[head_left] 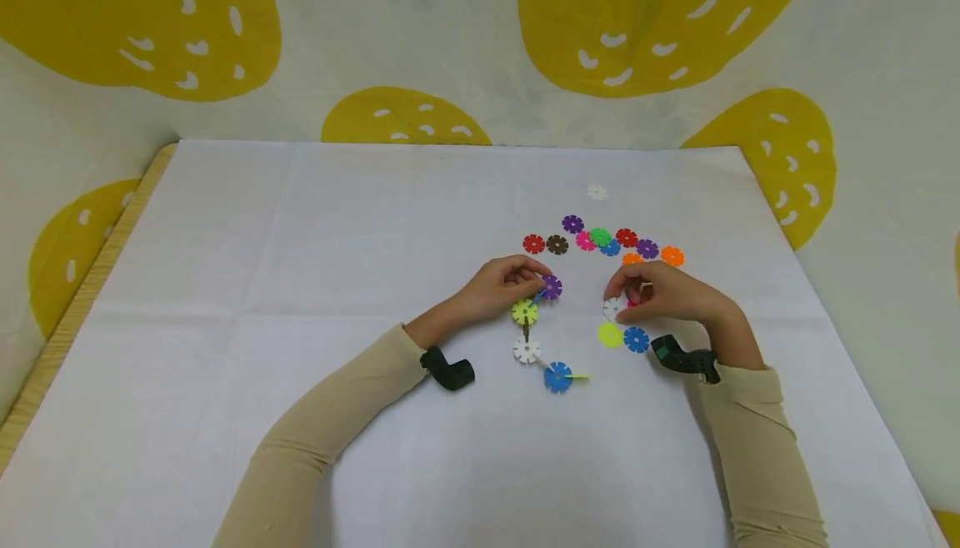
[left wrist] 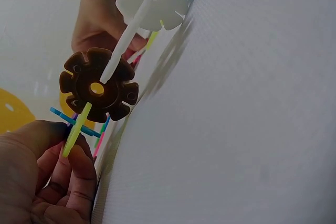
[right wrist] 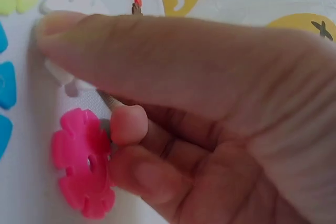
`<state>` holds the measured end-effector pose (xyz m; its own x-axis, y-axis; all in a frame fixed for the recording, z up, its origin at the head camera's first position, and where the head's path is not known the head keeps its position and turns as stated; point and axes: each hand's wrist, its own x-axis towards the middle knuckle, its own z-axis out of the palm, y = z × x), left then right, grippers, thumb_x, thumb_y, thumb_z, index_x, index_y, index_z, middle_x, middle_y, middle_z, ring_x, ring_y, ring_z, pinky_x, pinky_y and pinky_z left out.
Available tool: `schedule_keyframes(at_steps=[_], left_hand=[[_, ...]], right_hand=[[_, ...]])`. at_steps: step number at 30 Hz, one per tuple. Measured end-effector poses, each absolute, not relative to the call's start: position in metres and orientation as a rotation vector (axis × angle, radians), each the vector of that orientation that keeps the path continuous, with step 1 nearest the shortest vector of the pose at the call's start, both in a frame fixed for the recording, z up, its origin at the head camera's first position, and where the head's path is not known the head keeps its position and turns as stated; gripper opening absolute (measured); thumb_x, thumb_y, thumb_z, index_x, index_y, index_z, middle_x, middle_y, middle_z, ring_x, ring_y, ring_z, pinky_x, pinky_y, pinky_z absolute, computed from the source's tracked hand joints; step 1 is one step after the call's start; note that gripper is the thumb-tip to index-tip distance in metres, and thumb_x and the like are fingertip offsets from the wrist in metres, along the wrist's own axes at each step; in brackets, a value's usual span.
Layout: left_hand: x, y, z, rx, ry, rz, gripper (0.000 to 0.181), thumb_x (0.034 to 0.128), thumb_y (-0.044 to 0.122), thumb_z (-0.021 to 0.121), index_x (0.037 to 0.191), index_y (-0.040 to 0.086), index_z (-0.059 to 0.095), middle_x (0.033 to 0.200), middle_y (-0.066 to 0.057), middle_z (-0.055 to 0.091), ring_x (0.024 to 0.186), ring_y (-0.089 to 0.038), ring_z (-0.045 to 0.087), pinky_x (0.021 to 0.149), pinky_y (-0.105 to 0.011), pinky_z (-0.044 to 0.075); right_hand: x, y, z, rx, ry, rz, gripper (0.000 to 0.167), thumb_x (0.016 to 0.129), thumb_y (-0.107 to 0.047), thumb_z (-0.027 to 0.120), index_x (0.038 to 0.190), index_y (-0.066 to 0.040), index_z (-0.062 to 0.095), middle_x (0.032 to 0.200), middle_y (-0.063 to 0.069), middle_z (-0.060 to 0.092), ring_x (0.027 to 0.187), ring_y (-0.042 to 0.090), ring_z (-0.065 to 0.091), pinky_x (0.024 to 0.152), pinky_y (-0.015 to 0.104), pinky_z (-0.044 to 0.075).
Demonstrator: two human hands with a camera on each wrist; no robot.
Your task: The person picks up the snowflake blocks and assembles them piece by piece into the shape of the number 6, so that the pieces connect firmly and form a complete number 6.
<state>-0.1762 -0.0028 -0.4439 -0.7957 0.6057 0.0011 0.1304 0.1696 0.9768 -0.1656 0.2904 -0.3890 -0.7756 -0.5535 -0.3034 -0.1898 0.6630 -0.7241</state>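
Your chain of slotted discs point(head_left: 527, 344) is in front of you, at least partly raised off the table point(head_left: 337, 239), and by my count eight discs are linked. It runs from a purple disc point(head_left: 552, 287) at its 1 o'clock end to an edge-on yellow disc point(head_left: 580, 377) between 4 and 5 o'clock. Your left hand point(head_left: 501, 288) has its grip pinching the purple end. Your right hand point(head_left: 671, 291), towards 2 o'clock from the chain, seems to pinch a loose white disc point(head_left: 611, 309); I cannot tell whether it is lifted. That disc is not yet joined, nor are the pink disc point(right wrist: 77, 150) under your right fingers, the lime disc point(head_left: 611, 334) at the white one's 6 o'clock, the blue disc point(head_left: 637, 339) at its 5, or the scattered discs point(head_left: 600, 236) towards 12. If all belong in the chain, I'd judge you about a third along.
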Motion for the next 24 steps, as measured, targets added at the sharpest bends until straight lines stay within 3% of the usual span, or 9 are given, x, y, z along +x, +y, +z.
schedule_keyframes(at_steps=[11, 24], left_hand=[[-0.175, -0.003, -0.443, 0.685, 2.077, 1.654, 0.025, 0.0974, 0.013, 0.060, 0.119, 0.002, 0.065, 0.097, -0.009, 0.066, 0.078, -0.009, 0.059, 0.071, -0.019, 0.047], [-0.175, -0.003, -0.441, 0.679, 2.074, 1.652, 0.025, 0.0972, 0.013, 0.061, 0.119, 0.001, 0.064, 0.097, -0.009, 0.067, 0.078, -0.010, 0.060, 0.071, -0.019, 0.048]], right_hand=[[-0.167, 0.279, -0.393, -0.496, 2.412, -1.091, 0.023, 0.084, -0.015, 0.078, 0.101, -0.005, 0.066, 0.089, 0.007, 0.062, 0.079, 0.020, 0.055, 0.066, 0.022, 0.050], [-0.168, 0.257, -0.411, -0.708, 2.444, -1.260, 0.012, 0.086, -0.003, 0.073, 0.096, -0.001, 0.068, 0.089, 0.007, 0.064, 0.080, 0.013, 0.059, 0.075, 0.017, 0.051]])
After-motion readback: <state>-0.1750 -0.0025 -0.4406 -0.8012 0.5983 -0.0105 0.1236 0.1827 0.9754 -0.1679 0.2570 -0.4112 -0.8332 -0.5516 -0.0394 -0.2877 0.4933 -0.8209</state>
